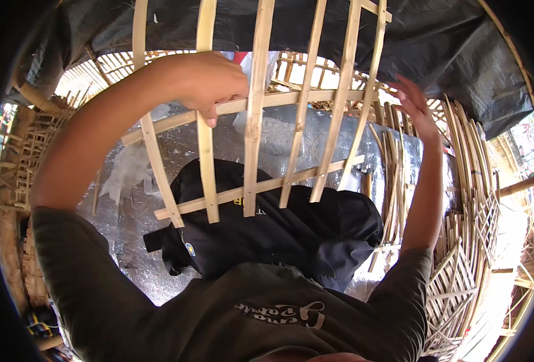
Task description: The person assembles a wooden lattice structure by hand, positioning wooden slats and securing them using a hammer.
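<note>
A lattice of pale bamboo slats [253,120] stands raised in front of my chest. Several long slats run up past the top of the view, joined by crosspieces with small fastenings. My left hand [215,81] is closed around the middle crosspiece by the second slat from the left, thumb pointing down over the slat. At the lattice's right edge, my right hand [414,105] is raised with its fingers apart. A small gap shows between it and the outermost slat, and nothing shows in it.
Black cloth [279,235] covers my lap over a silvery sheet [140,181]. Bundled bamboo sticks [393,181] and woven bamboo pieces [454,295] lie on the right. Black plastic sheeting [448,54] hangs overhead, and bamboo walling [22,151] stands at left.
</note>
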